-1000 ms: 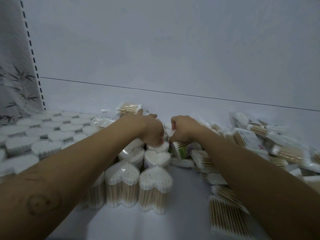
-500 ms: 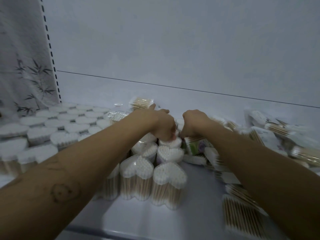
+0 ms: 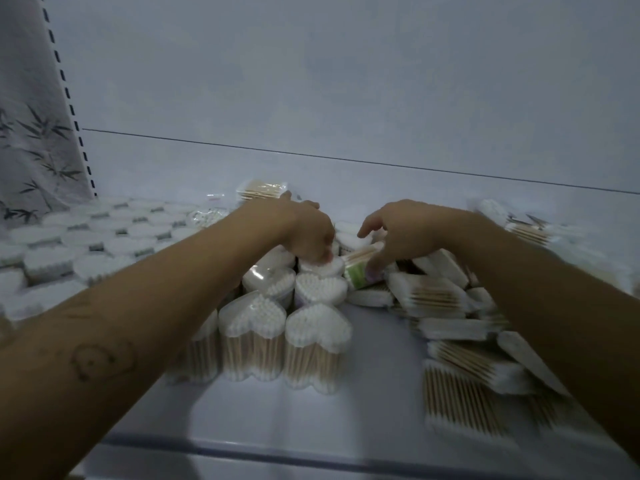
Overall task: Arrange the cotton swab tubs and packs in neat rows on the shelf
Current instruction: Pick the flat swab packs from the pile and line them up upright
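Observation:
Clear heart-shaped tubs of cotton swabs [image 3: 317,327] stand in short rows at the middle of the white shelf [image 3: 363,410]. My left hand [image 3: 310,233] reaches over them, and its curled fingers grip the top of the rearmost heart-shaped tub [image 3: 325,268]. My right hand [image 3: 405,230] hovers beside it with spread fingers, the lower fingertips touching a green-labelled swab pack [image 3: 358,270] that lies tilted. Flat packs of swabs [image 3: 436,296] lie in a loose heap under my right forearm.
More tubs [image 3: 86,244] fill the shelf's left part in rows. One pack [image 3: 259,188] leans against the back panel. Further packs [image 3: 460,393] spread toward the shelf's front lip [image 3: 311,455]. A bamboo-print cloth [image 3: 31,133] hangs at the left.
My right hand has gone from a fist to spread fingers and shifted right onto the green-labelled pack. My left hand stays on the rear tub. The view has tilted down a little.

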{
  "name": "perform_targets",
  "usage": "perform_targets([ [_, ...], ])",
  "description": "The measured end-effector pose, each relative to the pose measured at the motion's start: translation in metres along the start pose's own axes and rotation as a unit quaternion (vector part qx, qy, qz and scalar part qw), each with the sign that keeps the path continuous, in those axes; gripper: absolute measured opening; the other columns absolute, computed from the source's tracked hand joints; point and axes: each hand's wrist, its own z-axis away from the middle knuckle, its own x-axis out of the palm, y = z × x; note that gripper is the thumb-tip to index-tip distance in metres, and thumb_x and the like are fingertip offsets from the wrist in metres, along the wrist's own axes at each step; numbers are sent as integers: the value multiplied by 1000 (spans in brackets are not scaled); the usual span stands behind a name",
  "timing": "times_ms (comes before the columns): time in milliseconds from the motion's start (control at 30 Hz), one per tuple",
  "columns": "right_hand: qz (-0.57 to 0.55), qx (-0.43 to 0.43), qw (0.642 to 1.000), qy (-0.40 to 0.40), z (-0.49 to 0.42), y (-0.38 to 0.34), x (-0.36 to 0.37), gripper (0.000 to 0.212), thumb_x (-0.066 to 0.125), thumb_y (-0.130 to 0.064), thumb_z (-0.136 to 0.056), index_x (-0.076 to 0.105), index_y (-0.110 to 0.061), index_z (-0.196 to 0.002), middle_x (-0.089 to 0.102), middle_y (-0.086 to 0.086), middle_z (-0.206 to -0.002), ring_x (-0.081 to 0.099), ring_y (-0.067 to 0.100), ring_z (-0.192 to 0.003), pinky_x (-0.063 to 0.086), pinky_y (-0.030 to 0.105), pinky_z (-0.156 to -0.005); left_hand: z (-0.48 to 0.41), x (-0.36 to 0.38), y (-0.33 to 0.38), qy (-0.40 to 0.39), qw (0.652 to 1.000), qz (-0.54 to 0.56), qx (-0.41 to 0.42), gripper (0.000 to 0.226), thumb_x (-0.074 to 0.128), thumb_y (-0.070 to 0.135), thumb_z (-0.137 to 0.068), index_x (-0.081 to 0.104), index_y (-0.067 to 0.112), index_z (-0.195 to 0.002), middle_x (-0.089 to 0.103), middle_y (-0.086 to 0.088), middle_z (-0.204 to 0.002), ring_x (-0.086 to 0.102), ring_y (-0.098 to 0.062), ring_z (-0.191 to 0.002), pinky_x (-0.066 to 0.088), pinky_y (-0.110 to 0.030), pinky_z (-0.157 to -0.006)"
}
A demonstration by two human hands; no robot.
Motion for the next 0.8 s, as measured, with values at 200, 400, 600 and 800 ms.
perform_targets([
  [200,66,4,998,11,2,2,25,67,74,-53,-78,48,-26,-133,55,0,-128,46,18,-101,33,32,-83,0,1,5,5,1000,4,3,44,40,44,-100,47,26,-139,37,1,-152,5,-23,-150,3,-59,-117],
  [400,28,-5,999,17,9,13,16,59,80,-40,-75,51,-19,-122,53,0,-116,42,16,-94,39,29,-78,2,0,4,35,999,26,4,41,34,36,-103,41,27,-143,33,0,-155,13,-22,-149,4,-57,-118],
  [600,-38,-2,992,121,22,26,-18,52,77,-41,-75,59,-22,-120,50,-7,-99,48,16,-91,38,29,-75,6,-8,21,192,961,193,45,74,60,52,-89,28,23,-149,44,-1,-147,46,-20,-129,38,-39,-106],
  [800,-221,2,954,201,29,25,-19,60,81,-58,-64,55,-24,-107,55,-13,-91,52,8,-85,36,25,-61,9,-7,46,275,923,267,19,94,75,47,-79,21,24,-151,54,1,-137,53,-20,-119,43,-30,-90],
])
